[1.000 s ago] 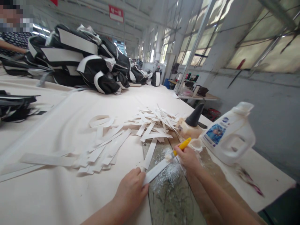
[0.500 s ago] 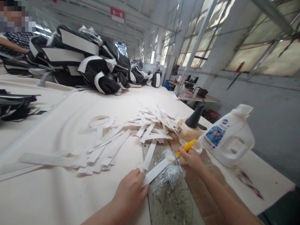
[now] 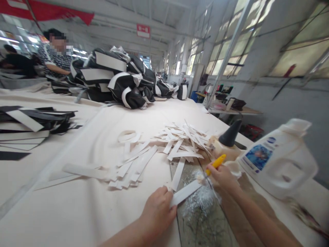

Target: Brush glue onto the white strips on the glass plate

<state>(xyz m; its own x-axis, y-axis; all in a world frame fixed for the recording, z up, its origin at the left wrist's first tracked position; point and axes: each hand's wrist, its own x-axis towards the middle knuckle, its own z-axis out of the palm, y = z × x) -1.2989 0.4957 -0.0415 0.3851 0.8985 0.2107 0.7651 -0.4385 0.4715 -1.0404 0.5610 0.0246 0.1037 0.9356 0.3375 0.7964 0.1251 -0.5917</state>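
My left hand [image 3: 159, 209] pinches the near end of a white strip [image 3: 187, 192], which lies slanting over a grey board [image 3: 205, 226] smeared with white stuff. In my right hand [image 3: 224, 176] is a brush with a yellow handle [image 3: 216, 164]; its pale bristles touch the strip's far end. A second white strip [image 3: 178, 174] lies on the board just beyond. Past the board is a loose heap of white strips [image 3: 177, 137], with overlapping strips [image 3: 138, 164] to its left. A stained container with a black cone [image 3: 230, 133] stands beyond my right hand.
A big white jug [image 3: 280, 161] stands at the right. Black and white pieces are piled [image 3: 120, 75] at the back of the cloth-covered table [image 3: 64, 206]; more black and white pieces [image 3: 33, 127] lie at the left. A person [image 3: 55, 55] is behind the pile.
The view has swung left, so the scene sits further right and more of the left side shows. Both hands keep their hold, with the brush still at the strip's far end.
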